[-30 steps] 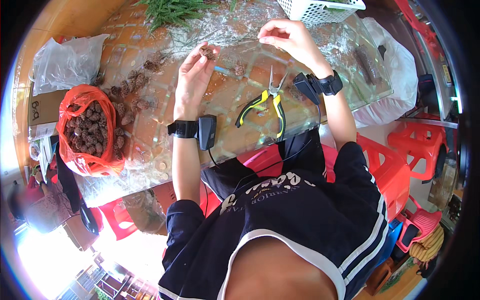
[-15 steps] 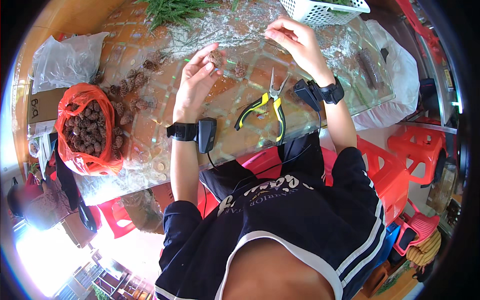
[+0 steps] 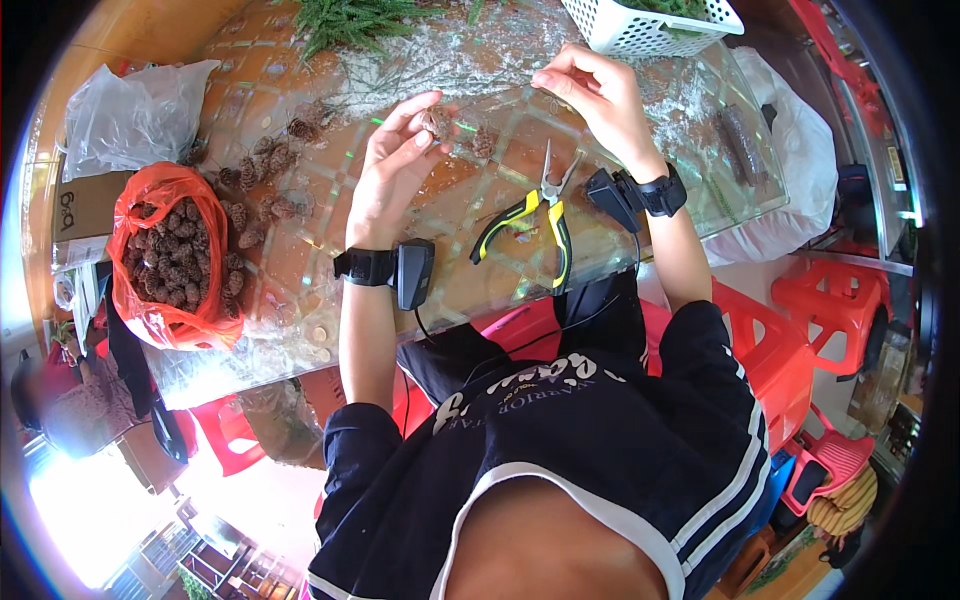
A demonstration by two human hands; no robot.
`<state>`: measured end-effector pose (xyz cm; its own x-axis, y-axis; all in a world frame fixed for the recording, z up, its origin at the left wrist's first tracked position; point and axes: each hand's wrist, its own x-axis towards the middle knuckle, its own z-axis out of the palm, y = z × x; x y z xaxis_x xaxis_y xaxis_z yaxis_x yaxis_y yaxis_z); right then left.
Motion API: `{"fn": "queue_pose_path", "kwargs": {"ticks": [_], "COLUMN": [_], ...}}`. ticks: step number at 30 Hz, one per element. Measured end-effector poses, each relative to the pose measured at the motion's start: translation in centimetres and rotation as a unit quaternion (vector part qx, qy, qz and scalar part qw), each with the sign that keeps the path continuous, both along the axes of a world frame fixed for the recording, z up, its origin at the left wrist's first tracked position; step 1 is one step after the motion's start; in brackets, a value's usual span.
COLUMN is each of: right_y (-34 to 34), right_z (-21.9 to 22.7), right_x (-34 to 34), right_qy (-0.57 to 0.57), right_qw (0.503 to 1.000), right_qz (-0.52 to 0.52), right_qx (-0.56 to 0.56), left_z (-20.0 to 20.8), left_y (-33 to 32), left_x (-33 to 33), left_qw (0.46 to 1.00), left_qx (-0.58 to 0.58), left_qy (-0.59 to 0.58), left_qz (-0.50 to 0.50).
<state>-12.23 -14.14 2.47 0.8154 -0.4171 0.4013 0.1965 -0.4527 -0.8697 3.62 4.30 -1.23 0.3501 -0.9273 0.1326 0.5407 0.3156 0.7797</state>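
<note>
My left hand (image 3: pixel 393 160) holds a brown pine cone (image 3: pixel 434 122) between thumb and fingers, raised over the glass-topped table (image 3: pixel 450 270). Farther to the right, my right hand (image 3: pixel 597 98) is closed in a pinch. Whatever lies between its fingertips is too thin and faint to make out. A second pine cone (image 3: pixel 483 142) rests on the glass between the hands. Nearer to me lie yellow-and-black long-nose pliers (image 3: pixel 549 197), jaws apart and pointing away from me.
On the left stands a red plastic bag (image 3: pixel 128 225) full of pine cones, with loose cones (image 3: pixel 262 165) beside it. Behind it is a clear plastic bag (image 3: pixel 140 120). Green sprigs (image 3: pixel 350 22) and a white basket (image 3: pixel 650 32) sit at the far side, near white powder.
My right hand has come slightly nearer to me, still pinched. The pine cone in my left hand has shifted a little to the right. The pliers have stayed put.
</note>
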Motion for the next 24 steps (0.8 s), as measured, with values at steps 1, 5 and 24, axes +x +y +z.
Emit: {"fn": "queue_pose_path", "kwargs": {"ticks": [1, 5, 24], "right_y": [-0.05, 0.13, 0.09], "right_z": [-0.04, 0.10, 0.25], "right_x": [0.04, 0.01, -0.26], "right_qy": [-0.003, -0.010, 0.016], "right_qw": [1.000, 0.999, 0.999], "right_qz": [0.001, 0.008, 0.024], "right_qx": [0.000, 0.032, 0.024], "left_z": [-0.02, -0.20, 0.40], "left_y": [0.00, 0.00, 0.09], "left_x": [0.01, 0.09, -0.28], "left_qw": [1.000, 0.999, 0.999], "left_qx": [-0.004, -0.029, -0.007], "left_qy": [0.002, 0.013, -0.029], "left_qz": [-0.002, -0.022, -0.028]}}
